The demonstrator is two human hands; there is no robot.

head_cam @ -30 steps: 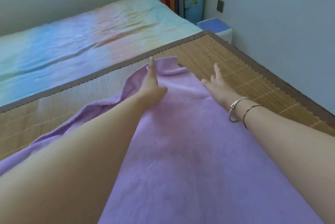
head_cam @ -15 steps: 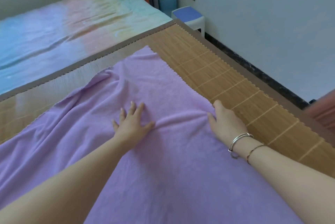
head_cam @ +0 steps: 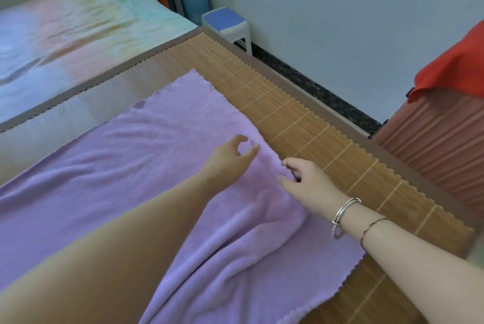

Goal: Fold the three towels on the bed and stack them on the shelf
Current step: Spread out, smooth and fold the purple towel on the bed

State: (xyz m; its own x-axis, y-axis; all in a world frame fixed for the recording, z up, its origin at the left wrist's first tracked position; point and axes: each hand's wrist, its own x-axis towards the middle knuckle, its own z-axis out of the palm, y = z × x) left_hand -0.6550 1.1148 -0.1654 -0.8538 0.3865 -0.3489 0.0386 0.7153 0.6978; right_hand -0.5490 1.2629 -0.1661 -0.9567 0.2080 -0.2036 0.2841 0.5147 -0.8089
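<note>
A large lilac towel (head_cam: 146, 145) lies spread on the bamboo mat (head_cam: 301, 119) that covers the bed. Its far corner points toward the wall and its right edge runs along the mat. My right hand (head_cam: 305, 184), with bracelets on the wrist, pinches that right edge, and the cloth bunches into folds below it. My left hand (head_cam: 230, 156) hovers just left of the edge with thumb and fingers curved and apart, holding nothing. No other towel or shelf is in view.
A pastel-sheeted mattress (head_cam: 65, 30) lies beyond the mat. A blue-topped white stool (head_cam: 227, 24) stands by the wall. At the right, a ribbed reddish case (head_cam: 440, 140) carries a red cloth (head_cam: 455, 64). A narrow dark floor strip (head_cam: 314, 87) runs beside the bed.
Both hands slid back from the towel's far corner toward me and to its right edge. The right hand went from flat pressing to pinching the edge; the left lifted off.
</note>
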